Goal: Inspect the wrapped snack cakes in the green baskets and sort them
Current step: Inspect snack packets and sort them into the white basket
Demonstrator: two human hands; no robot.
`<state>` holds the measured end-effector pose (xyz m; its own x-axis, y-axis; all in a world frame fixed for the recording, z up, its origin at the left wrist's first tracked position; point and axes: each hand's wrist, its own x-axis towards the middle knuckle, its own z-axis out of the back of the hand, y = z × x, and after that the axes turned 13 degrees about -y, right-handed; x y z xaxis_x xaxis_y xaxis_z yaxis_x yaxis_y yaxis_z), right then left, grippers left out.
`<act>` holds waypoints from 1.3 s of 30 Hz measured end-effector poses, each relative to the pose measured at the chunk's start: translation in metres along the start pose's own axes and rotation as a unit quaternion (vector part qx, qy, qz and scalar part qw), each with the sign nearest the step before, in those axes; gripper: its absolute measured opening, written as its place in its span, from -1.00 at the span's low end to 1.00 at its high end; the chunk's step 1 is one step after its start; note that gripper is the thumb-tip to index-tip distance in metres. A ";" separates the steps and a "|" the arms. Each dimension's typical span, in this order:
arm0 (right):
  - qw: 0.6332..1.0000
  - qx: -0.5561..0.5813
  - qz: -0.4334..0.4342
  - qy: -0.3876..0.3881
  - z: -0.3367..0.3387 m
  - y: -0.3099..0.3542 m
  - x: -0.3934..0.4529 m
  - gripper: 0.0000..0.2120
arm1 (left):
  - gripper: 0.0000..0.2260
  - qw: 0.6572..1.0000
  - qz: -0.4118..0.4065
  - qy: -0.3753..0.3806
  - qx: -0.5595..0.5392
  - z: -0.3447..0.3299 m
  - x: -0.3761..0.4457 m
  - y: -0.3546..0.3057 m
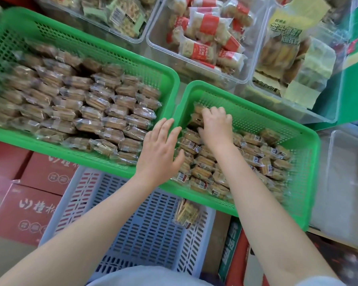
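Observation:
Two green baskets hold clear-wrapped brown snack cakes. The left basket (95, 48) is packed with neat rows of cakes (95, 112). The right basket (256, 112) holds a looser pile of cakes (254, 155) with barcodes showing. My right hand (216, 125) reaches into the far left corner of the right basket, fingers curled round cakes there. My left hand (160, 149) hovers with straight fingers over the gap between the two baskets, holding nothing.
A blue-grey slotted crate (132, 230) below the baskets holds one wrapped cake (187, 213). Red cartons (27, 205) sit at lower left. Clear bins of red-labelled snacks (207, 36) and yellow-labelled bags (287, 58) stand behind. Another clear tub (349, 182) is at right.

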<state>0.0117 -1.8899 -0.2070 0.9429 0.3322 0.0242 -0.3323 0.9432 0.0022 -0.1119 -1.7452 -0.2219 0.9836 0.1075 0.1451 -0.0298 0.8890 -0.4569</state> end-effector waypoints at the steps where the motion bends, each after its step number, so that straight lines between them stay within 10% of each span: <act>1: 1.000 -0.014 0.004 0.004 -0.001 0.002 0.002 -0.67 | -0.48 1.000 0.000 0.000 0.001 0.000 0.000 0.000; 11: 1.000 0.008 0.005 -0.003 -0.004 0.001 0.003 -0.76 | -0.47 1.000 -0.005 -0.005 0.011 -0.002 -0.001 -0.001; 22: 0.951 0.282 -0.114 -0.061 0.023 -0.008 -0.020 -0.75 | -0.46 1.000 -0.004 0.010 0.007 0.002 0.000 -0.003; 25: 0.891 0.378 -0.233 -0.093 0.047 -0.006 -0.031 -0.79 | -0.48 0.999 0.016 0.015 -0.036 0.005 0.002 -0.002; 28: 0.738 0.559 -0.371 -0.072 0.079 -0.007 -0.054 -0.82 | -0.57 0.985 0.085 0.013 -0.147 0.021 0.004 -0.004; 34: 0.560 0.743 -0.366 0.020 0.121 0.004 -0.121 -0.86 | -0.84 0.808 0.311 -0.018 -0.499 0.093 -0.015 -0.048; 39: 0.533 0.777 -0.334 0.013 0.130 0.014 -0.164 -0.81 | -0.74 0.691 0.355 0.065 -0.627 0.119 -0.044 -0.053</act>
<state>-0.1506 -1.9325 -0.0809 0.8555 -0.0542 -0.5150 0.4801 -0.2899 0.8279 -0.1746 -1.7437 -0.0998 0.8108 0.2047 -0.5484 -0.4151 -0.4595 -0.7852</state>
